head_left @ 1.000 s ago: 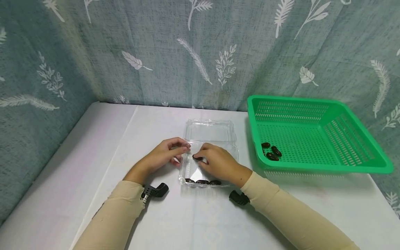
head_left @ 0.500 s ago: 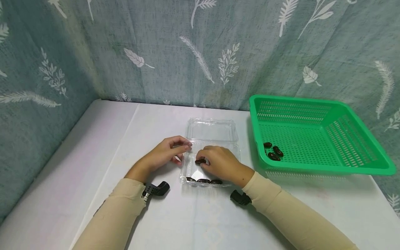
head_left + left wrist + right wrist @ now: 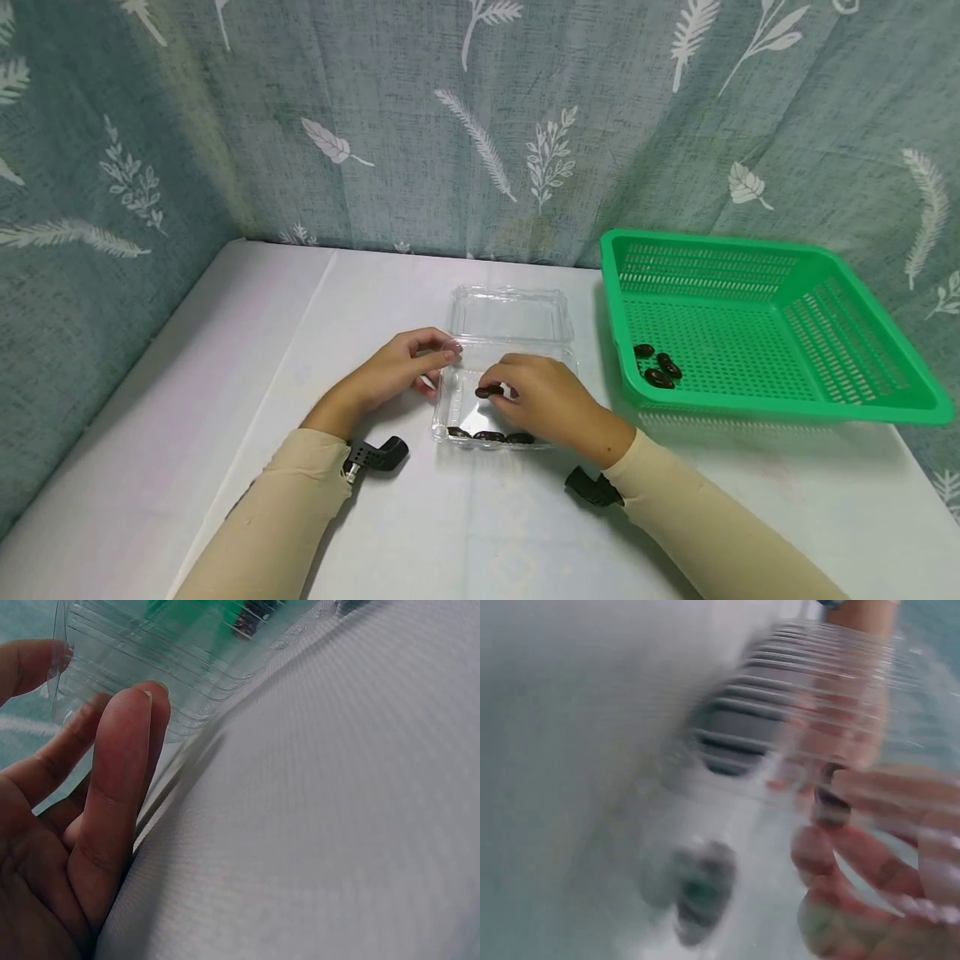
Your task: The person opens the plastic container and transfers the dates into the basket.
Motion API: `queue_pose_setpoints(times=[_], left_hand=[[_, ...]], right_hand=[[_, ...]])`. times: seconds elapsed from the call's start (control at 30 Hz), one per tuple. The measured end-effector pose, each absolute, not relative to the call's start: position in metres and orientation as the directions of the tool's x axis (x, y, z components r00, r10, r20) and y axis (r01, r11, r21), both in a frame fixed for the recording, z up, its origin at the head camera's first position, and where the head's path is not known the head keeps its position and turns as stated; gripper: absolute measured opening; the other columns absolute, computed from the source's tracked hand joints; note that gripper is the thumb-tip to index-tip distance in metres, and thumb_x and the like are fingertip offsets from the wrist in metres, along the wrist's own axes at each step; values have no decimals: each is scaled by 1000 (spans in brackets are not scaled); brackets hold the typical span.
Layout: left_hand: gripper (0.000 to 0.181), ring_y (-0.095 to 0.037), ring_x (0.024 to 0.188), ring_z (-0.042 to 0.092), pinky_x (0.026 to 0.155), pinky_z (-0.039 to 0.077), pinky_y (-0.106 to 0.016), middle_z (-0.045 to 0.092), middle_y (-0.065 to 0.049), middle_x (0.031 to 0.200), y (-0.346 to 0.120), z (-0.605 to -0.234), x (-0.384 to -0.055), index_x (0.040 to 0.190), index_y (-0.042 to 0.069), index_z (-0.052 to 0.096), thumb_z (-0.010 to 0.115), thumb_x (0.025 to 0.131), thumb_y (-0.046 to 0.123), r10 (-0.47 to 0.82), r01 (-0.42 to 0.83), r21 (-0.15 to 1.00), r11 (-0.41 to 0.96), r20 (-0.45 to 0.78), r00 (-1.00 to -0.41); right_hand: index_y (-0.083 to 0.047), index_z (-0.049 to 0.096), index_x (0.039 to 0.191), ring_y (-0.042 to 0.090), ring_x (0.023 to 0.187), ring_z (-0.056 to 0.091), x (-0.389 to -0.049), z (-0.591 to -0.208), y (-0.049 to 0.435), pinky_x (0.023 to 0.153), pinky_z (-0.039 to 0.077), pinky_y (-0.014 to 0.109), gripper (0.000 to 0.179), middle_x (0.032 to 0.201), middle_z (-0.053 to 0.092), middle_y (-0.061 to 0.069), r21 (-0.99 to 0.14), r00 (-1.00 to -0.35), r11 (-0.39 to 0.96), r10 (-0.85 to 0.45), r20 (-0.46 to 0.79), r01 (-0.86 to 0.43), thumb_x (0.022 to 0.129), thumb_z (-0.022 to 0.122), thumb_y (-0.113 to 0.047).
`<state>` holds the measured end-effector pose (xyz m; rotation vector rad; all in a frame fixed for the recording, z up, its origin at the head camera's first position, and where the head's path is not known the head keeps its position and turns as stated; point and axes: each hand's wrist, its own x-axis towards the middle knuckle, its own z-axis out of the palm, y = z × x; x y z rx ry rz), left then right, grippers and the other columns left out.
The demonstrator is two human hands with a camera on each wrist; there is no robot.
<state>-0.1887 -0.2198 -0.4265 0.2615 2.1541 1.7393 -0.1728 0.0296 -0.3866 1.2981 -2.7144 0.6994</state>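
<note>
Pinches 1 dark brown piece [image 3: 489, 392] in the right hand [image 3: 553, 400], over the clear container [image 3: 459, 404].
Holds this piece between thumb and fingertips, inside the outline of the container; cannot tell if touching the floor of it. Has the left hand [image 3: 397, 367] at the left side of the container, near the hinge corner, with fingers loosely bent and a narrow gap to the thumb; cannot tell if gripping the plastic. Has 3 similar pieces [image 3: 489, 437] in a row along the near wall, and the clear lid [image 3: 512, 315] open on the far side. Shows at least 3 more pieces [image 3: 659, 378] in the left near corner of the green basket [image 3: 795, 409], to the right on the white cloth [image 3: 435, 533]. Wears beige sleeves [image 3: 273, 521].
</note>
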Motion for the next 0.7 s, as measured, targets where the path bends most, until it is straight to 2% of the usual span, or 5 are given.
queue_pose_setpoints(times=[0.13,0.4,0.6,0.7], left_hand=[[36,-12,72,61,63,61,-31,62,-17,119,-219,-427,-190,126,-3,57,59,100,22,354,-77,969,234,-159,-922],[36,-11,73,60,64,62,-31,60,-22,125,-218,-430,-191,129,-2,56,58,101,21,356,-74,965,251,-163,-920],[36,-13,76,60,65,62,-32,58,-20,130,-218,-428,-192,130,-1,56,57,102,22,352,-76,963,258,-167,-921],[37,-13,77,60,65,62,-32,58,-20,129,-218,-430,-190,130,-1,56,57,102,23,344,-87,960,265,-179,-922]], right_hand=[[-17,76,99,9,76,63,-165,-378,47,67,52,18,13,91,71,-7,-381,-631,513,-701,331,-769,88,75,-10],[-13,77,96,8,80,67,-158,-376,83,67,56,20,19,91,73,-2,-264,-515,445,-683,518,-856,79,82,-5],[-11,77,99,9,84,69,-155,-376,100,70,56,17,24,93,73,-3,-292,-473,372,-668,575,-881,78,81,-1],[-9,76,99,11,86,69,-154,-374,107,71,56,18,25,94,73,-1,-318,-473,351,-646,599,-881,77,81,0]])
